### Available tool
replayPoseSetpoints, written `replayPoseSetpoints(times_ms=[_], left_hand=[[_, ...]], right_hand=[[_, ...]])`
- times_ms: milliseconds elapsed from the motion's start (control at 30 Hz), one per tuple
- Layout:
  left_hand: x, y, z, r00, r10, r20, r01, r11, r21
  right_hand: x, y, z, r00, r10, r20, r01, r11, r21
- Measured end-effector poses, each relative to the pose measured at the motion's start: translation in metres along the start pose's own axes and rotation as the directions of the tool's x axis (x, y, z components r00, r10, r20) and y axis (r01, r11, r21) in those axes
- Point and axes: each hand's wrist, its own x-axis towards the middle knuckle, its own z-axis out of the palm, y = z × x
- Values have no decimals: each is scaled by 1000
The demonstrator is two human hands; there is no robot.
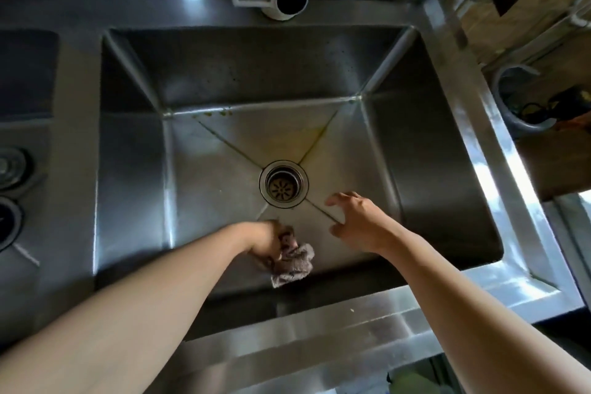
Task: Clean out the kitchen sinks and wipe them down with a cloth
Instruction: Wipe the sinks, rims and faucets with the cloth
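Bunching from the left hand (267, 241) fingers, cloth (295, 264) touches the sink (224, 153) floor.

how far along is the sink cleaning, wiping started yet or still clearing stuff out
Clearing looks done: nothing loose lies in the sink basin. In hand: the left hand grips a bunched cloth on the near floor, while the right hand hovers open beside the drain. Left: yellowish stains on the far floor and specks on the back wall; the second sink at left is barely visible.

The steel sink (425, 150) is lying stained yellowish; I'm bunching the grey cloth (295, 264) on its floor.
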Motion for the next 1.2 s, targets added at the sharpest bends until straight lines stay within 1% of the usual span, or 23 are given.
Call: replayPoseSetpoints(times_ms=[33, 67, 133, 200, 267, 300, 367, 400, 433, 467, 533, 567, 600, 667, 733, 800, 833, 867, 900, 967, 1000, 1067, 1200], left_hand=[[-4, -3, -3, 999, 7, -33, -11, 992, -128], [-9, -5, -6, 998, -7, -66, -13, 956, -293], [-15, -7, -8, 993, -31, -114, -32, 858, -513], [-18, -1, -7, 985, -71, -157, -58, 722, -689], [-21, 7, -6, 975, -127, -180, -69, 598, -799], [-23, 10, -6, 973, -145, -177, -68, 556, -828], [-28, 11, -6, 978, -147, -146, -55, 494, -868], [-32, 10, -6, 981, -146, -125, -40, 481, -876], [-36, 9, -6, 980, -159, -122, -23, 515, -857], [-41, 6, -5, 969, -193, -155, -4, 611, -792], [-54, -5, -1, 924, -267, -273, 96, 854, -511], [-60, -11, 1, 895, -288, -340, 160, 920, -358], [-68, -17, 4, 868, -293, -400, 209, 948, -240], [-85, -28, 9, 797, -275, -538, 268, 959, -93], [-105, -35, 14, 671, -170, -721, 299, 953, 53], [-126, -39, 14, 517, 38, -855, 265, 943, 203], [-136, -40, 11, 464, 130, -876, 237, 935, 264], [-145, -42, 7, 432, 205, -878, 210, 924, 319], [-152, -44, 4, 419, 263, -869, 198, 908, 370], [-164, -51, -3, 432, 305, -849, 222, 876, 428], [-167, -55, -6, 442, 306, -843, 239, 866, 440], [-172, -62, -12, 467, 285, -837, 259, 861, 438], [-175, -77, -17, 468, 272, -841, 269, 863, 429]], right_hand=[[3, -4, -1, 997, -8, 72, 7, 1000, 20], [5, -9, -1, 988, -15, 152, 5, 998, 66], [11, -16, 1, 956, -36, 290, -25, 979, 204], [15, -22, 5, 927, -79, 367, -71, 923, 377], [23, -26, 13, 927, -126, 353, -69, 868, 491], [28, -27, 15, 940, -136, 313, -34, 876, 481], [40, -25, 13, 957, -154, 244, 57, 930, 363], [45, -25, 12, 955, -168, 243, 88, 946, 311], [49, -22, 12, 952, -181, 248, 114, 958, 262], [53, -20, 12, 943, -195, 268, 151, 972, 178], [59, -17, 16, 917, -181, 356, 206, 978, -33], [61, -15, 20, 895, -147, 420, 197, 977, -77], [62, -12, 23, 860, -101, 500, 175, 979, -103], [64, -5, 31, 758, -6, 652, 197, 955, -221], [66, 1, 39, 686, 72, 724, 269, 900, -344], [68, 3, 50, 675, 84, 733, 309, 871, -383], [68, 3, 56, 684, 73, 726, 336, 852, -402], [69, 3, 61, 700, 60, 711, 370, 822, -433], [69, 2, 67, 722, 41, 690, 401, 788, -467], [69, -1, 78, 765, -15, 644, 441, 741, -507], [70, -2, 83, 773, -40, 633, 448, 740, -501], [72, -12, 94, 776, -63, 628, 429, 782, -452], [74, -47, 114, 781, -166, 602, 455, 812, -365]])
